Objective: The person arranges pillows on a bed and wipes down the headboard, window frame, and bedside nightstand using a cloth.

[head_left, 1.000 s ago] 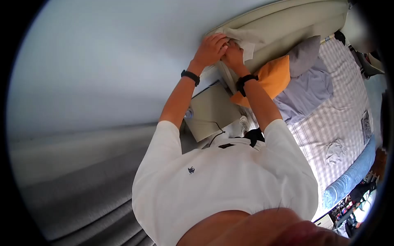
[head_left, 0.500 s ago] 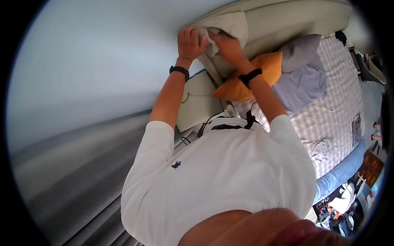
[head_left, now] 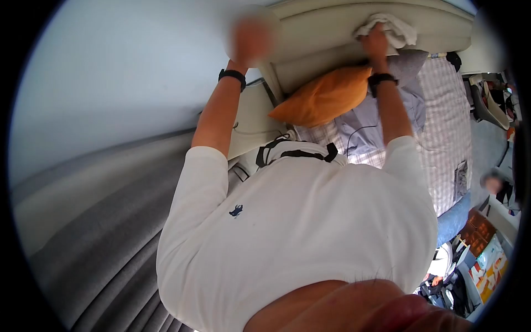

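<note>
My right hand grips a whitish cloth against the beige padded headboard. Part of the cloth fans out to the right of the fingers. At the headboard's left end, beside the pale wall, my left hand is smeared and its fingers do not show clearly; I see no cloth at it. Below the right forearm lie an orange pillow and a grey pillow, which the arm partly covers.
A checked bedsheet covers the bed, with a crumpled grey-lilac fabric on it. A bedside cabinet with cables stands at left, near grey curtains. Another person is at far right, among assorted belongings.
My right hand has carried the cloth rightward along the headboard, away from its left end. My left hand has come off the cloth and stays near the wall, slightly higher.
</note>
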